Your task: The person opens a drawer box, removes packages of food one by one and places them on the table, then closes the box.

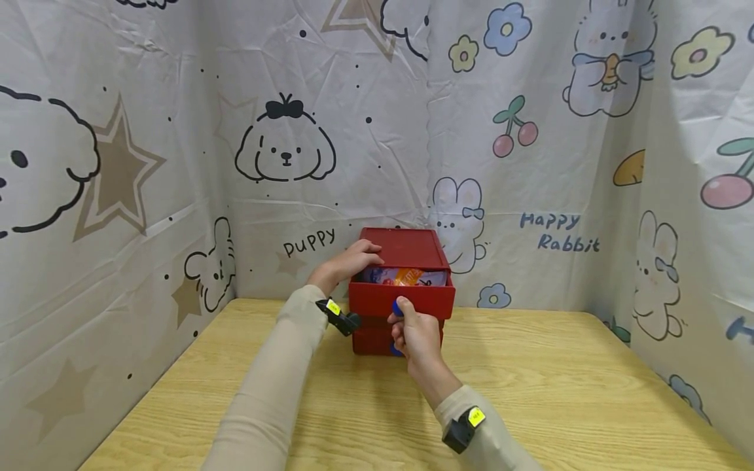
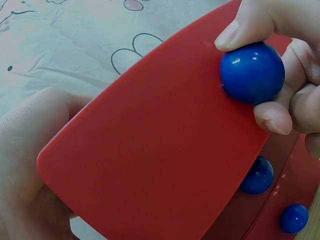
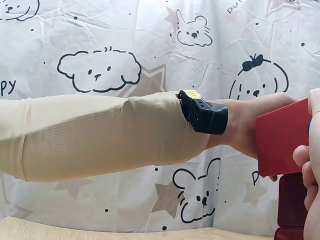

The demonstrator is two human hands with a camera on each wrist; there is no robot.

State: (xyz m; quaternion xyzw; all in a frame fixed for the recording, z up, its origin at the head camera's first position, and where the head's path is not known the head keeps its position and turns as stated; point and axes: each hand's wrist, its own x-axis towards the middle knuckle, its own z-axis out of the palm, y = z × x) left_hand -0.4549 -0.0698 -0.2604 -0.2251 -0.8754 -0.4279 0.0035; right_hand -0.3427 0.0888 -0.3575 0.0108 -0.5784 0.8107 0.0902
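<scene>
A red drawer cabinet (image 1: 406, 246) stands at the back of the table, its top drawer (image 1: 377, 299) pulled partly out. Inside that drawer lies a purple and orange packet (image 1: 406, 277), partly under the cabinet's top. My right hand (image 1: 419, 337) pinches the drawer's round blue knob (image 2: 252, 73) between thumb and fingers. Resting on the cabinet's top left edge is my left hand (image 1: 349, 260), its fingers laid over the top. The left wrist view shows part of this hand beside the drawer front, its fingertips hidden.
Below the top drawer are closed red drawers with blue knobs (image 2: 294, 218). The wooden table (image 1: 518, 379) extends in front and to both sides. A printed curtain (image 1: 283, 209) hangs close behind the cabinet and along the sides.
</scene>
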